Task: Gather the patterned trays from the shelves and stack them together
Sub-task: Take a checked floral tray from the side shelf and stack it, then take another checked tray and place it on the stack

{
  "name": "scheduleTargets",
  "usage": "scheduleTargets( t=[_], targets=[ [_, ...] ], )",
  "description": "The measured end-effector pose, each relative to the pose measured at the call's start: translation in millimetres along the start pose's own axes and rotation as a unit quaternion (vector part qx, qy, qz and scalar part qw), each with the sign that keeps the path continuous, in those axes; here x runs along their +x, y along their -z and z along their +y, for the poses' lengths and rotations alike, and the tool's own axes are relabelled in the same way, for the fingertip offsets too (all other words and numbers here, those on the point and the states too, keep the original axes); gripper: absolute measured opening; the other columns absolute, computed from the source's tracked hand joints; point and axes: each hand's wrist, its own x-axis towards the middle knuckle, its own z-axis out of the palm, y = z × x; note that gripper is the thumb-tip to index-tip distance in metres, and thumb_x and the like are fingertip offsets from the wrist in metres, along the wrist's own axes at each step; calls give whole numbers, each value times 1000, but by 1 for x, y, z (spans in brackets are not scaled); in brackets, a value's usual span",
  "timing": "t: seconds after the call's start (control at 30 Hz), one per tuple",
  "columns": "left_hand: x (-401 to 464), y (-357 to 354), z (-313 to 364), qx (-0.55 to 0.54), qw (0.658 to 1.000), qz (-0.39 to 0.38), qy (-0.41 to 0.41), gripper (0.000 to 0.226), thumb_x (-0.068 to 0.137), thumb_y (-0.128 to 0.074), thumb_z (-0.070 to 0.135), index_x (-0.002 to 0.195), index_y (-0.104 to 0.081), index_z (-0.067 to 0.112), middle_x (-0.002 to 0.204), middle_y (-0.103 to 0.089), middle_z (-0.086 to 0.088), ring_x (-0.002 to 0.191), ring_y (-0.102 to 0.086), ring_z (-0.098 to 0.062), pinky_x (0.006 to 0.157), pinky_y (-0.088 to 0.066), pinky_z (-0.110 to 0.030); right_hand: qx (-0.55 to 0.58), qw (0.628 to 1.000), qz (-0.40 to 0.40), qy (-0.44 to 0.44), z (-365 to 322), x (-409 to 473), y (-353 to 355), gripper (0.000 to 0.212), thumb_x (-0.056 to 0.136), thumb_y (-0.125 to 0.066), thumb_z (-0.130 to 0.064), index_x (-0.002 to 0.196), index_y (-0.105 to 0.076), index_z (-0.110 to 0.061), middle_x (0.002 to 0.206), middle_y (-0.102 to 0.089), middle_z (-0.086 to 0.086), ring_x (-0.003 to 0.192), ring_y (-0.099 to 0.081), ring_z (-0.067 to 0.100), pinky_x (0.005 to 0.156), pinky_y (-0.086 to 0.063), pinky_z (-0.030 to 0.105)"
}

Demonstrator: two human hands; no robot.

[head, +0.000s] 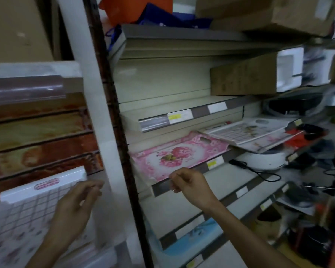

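One pink tray [179, 156] just above right hand [190, 183].

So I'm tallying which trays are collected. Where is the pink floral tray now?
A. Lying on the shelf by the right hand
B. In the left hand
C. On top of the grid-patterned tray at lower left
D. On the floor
A: the pink floral tray lies flat on the shelf, the right hand at its front edge; the left hand rests on the grid-patterned tray.

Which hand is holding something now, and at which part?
The left hand rests on the grid-patterned tray near its right edge. The right hand holds nothing.
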Motion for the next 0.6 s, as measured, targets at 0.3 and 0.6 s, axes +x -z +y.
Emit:
scheduleTargets(
  t=[0.3, 0.6],
  targets=[
    [50, -147, 101, -64, 994, -36, -82, 26, 93, -57, 7, 94, -65, 32, 95, -70, 10, 82, -68, 2, 72, -49, -6, -78, 997, 21, -10, 38, 22, 162, 18, 96, -55, -10, 87, -69, -3, 74, -73, 11, 69, -70, 24, 70, -59, 38],
    [115, -286, 170, 8, 969, -151, -196, 17, 95, -56, 17, 106, -67, 23, 103, -66, 10, 89, -62, -4, 77, -45, -10, -110, 993, 37, -31, 58, 40, 257, 19, 94, -57, -12, 80, -67, -18, 75, -74, 4, 69, -70, 17, 72, -59, 37]
  ],
)
